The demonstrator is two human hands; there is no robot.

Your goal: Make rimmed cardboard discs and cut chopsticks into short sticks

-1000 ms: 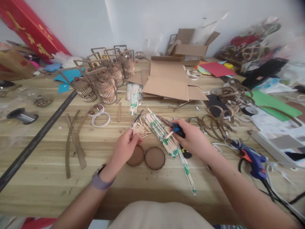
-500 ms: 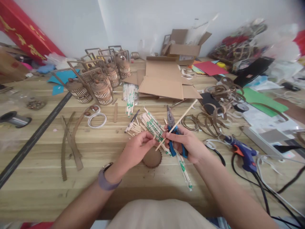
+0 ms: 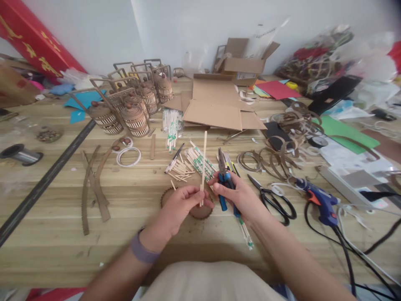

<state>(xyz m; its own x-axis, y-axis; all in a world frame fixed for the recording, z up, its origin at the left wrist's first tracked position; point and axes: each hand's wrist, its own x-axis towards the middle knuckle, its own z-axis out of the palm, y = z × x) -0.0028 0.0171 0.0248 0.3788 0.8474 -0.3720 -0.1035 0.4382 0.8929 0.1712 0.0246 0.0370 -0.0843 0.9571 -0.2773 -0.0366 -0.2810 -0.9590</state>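
Observation:
My left hand pinches a wooden chopstick upright near its lower end, with what looks like a short cut piece alongside it. In my right hand are blue-handled pliers, jaws pointing away from me. Below my left hand lie round brown cardboard discs with notched rims, partly covered by the fingers. Just beyond, short cut sticks lie in a heap with a pen. Wrapped chopsticks with green print lie beside them.
Black-handled scissors and a blue glue gun with trailing cables lie to the right. Small woven baskets stand back left. Flattened cardboard sits at the back. Brown strips and white rings lie left.
The chopstick has passed from my right hand to my left and now stands upright instead of slanting. My right hand, still holding the pliers, has moved slightly, and the scissors are uncovered.

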